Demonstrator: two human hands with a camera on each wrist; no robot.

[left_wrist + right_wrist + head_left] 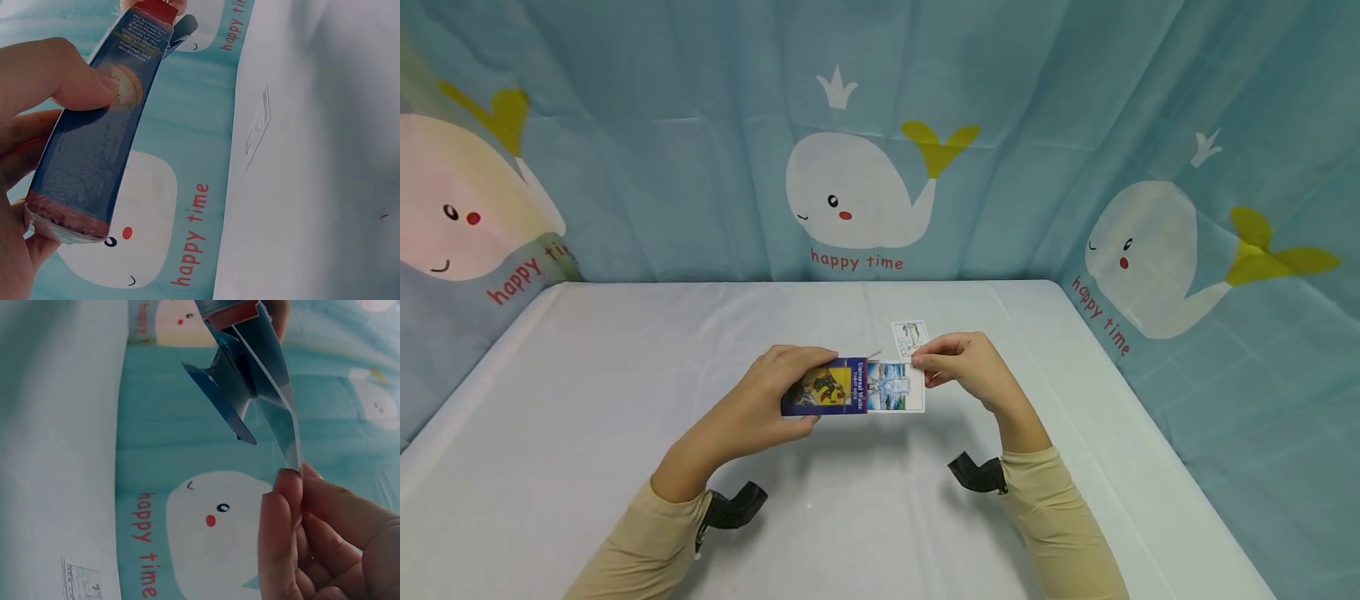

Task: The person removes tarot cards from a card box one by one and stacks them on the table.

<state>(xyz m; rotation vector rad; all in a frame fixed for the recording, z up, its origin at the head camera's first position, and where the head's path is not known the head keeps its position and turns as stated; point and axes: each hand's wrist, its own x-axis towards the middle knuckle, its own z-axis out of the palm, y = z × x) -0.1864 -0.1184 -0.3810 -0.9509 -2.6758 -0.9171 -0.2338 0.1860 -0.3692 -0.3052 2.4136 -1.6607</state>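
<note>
A purple tarot deck box point(826, 387) is gripped by my left hand point(767, 393), thumb along one narrow side and fingers along the other. In the left wrist view the thumb presses on the box's blue printed side point(87, 156). Out of the box's right end sticks a blue and white tarot card point(895, 387). My right hand point(970, 367) pinches that card at its outer edge between thumb and fingers. From the right wrist, the card point(284, 425) looks slightly bent, beside the box's raised flap point(219, 400). The inside of the box is mostly hidden.
Another card point(907, 335) lies on the white-covered table point(625, 400) just beyond the box, partly behind my right hand. A blue curtain point(700, 167) printed with whales stands along the table's back and sides. Black mounts point(737, 506) are strapped to both wrists.
</note>
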